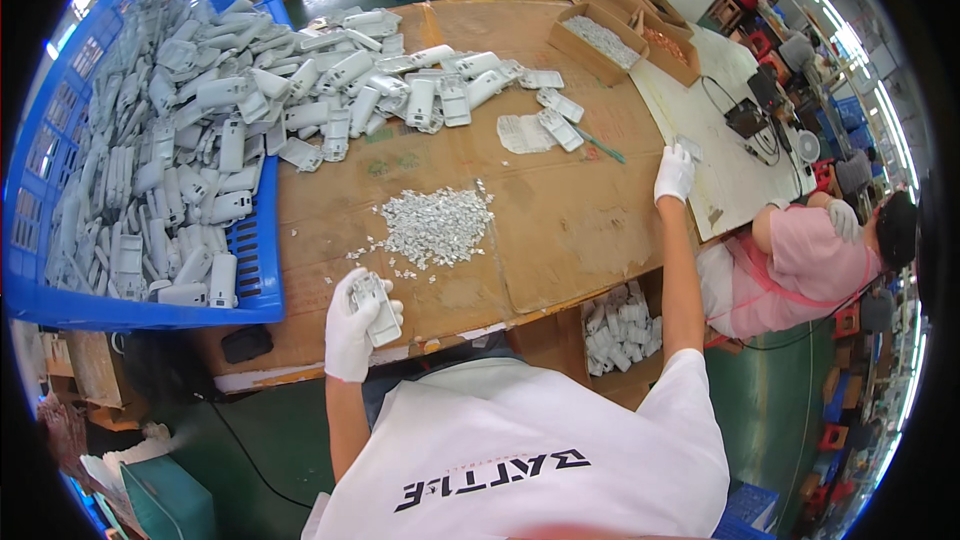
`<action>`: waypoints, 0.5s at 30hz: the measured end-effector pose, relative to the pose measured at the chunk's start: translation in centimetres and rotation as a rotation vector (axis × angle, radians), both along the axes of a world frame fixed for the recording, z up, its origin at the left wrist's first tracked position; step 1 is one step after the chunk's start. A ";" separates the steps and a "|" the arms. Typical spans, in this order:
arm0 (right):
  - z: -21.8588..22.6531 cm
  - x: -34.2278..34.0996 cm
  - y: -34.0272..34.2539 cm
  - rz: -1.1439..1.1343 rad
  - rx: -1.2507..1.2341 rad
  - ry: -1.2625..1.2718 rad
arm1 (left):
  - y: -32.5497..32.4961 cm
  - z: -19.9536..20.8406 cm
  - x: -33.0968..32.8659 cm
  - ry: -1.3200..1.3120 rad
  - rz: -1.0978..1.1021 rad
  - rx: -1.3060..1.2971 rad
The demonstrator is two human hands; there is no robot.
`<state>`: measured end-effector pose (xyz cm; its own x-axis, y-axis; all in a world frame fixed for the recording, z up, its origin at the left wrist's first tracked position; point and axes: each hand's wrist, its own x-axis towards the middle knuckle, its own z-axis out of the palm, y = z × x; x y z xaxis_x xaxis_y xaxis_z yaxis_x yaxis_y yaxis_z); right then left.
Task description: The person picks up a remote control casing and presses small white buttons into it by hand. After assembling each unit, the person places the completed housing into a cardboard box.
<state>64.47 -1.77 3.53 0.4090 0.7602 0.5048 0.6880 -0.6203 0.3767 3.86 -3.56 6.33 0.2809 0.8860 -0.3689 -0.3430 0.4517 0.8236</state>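
My left hand [347,328], in a white glove, is closed around a white plastic housing [377,312] near the table's front edge. The housing's hollow side, with small fittings, faces up. My right hand [675,176], also gloved, reaches far to the right, to the border between the cardboard-covered table and a white tabletop. Its fingers are stretched out, and a light plastic housing [690,148] lies against the fingertips on the white top. Between my hands, closer to the left one, is a heap of small shiny metal pieces [435,227] on the cardboard [560,240].
A blue crate [150,312] overflows with white housings at left; more housings [350,68] spread across the table's back. A green-handled tool [603,148] lies near a crumpled cloth [522,134]. Small-parts boxes [600,38] stand back right. A co-worker in pink [800,260] sits at right.
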 end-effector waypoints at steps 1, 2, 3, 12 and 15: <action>1.0 -1.9 0.8 0.108 0.046 0.031 | -0.3 -0.1 -0.5 0.035 0.028 -0.013; 2.7 -5.7 1.9 0.225 0.086 0.063 | -0.7 -0.4 -1.2 0.092 0.055 0.008; 3.6 -10.3 2.6 0.531 0.269 0.115 | -0.8 -0.7 -1.2 0.093 0.067 0.002; -0.5 -27.2 4.0 1.095 0.083 0.824 | -0.2 -4.6 -0.3 0.485 0.146 0.403; 0.4 -26.6 2.9 1.107 0.057 0.821 | 0.0 -5.0 0.3 0.305 0.091 0.383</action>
<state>37.83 1.12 3.95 -0.1969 0.8679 0.4561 0.8386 0.3901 -0.3802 4.13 -3.52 1.35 0.1260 0.9899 -0.0652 -0.0849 0.0762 0.9935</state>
